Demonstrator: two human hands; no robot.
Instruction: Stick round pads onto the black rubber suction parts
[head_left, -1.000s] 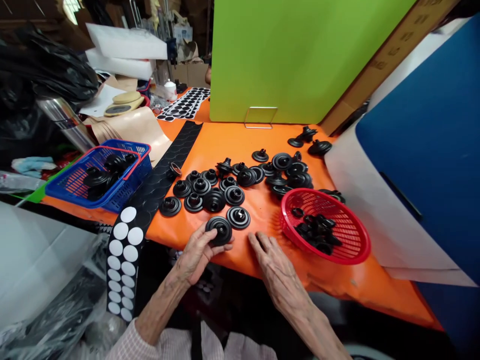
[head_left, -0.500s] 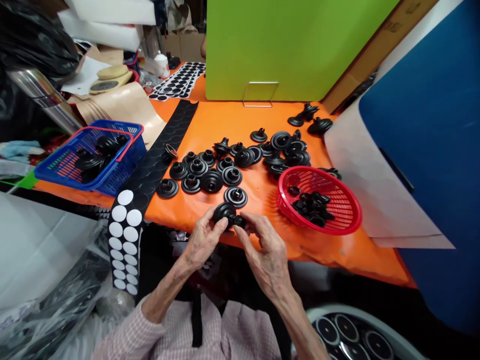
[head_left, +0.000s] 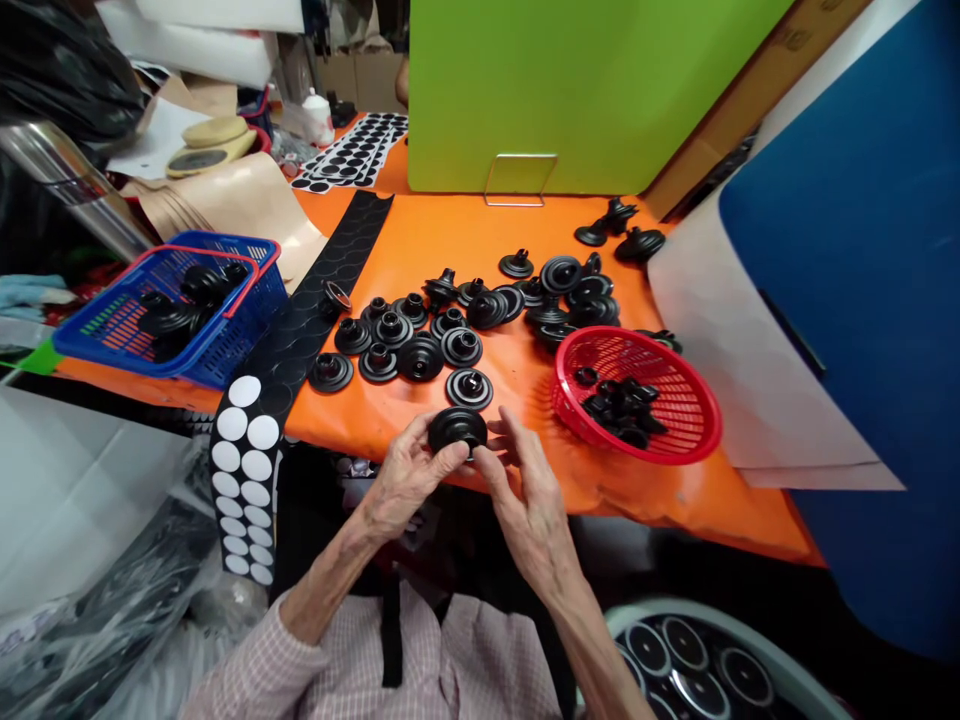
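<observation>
Near the front edge of the table, a round black disc with ridged rings (head_left: 457,428) is tilted with its broad side up. My left hand (head_left: 405,475) grips its left side, thumb in front and fingers behind. At the disc's right edge is my right hand (head_left: 529,500), its thumb at the lower rim and its fingers curled close by. Whatever lies under the disc between the fingers is hidden. Just beyond, a similar black disc with a stem (head_left: 469,388) lies on the orange table, and several more (head_left: 420,357) cluster behind it.
A red basket (head_left: 709,410) with small black parts stands at right. A blue basket (head_left: 97,355) with black discs is at left. Beside it, a black strip with white round stickers (head_left: 257,465) hangs over the edge. A green board (head_left: 600,90) closes off the back.
The disc has turned so its broad side faces up, hiding the small black piece at its stem. My right hand's fingers have moved and opened slightly. The view has shifted a little.
</observation>
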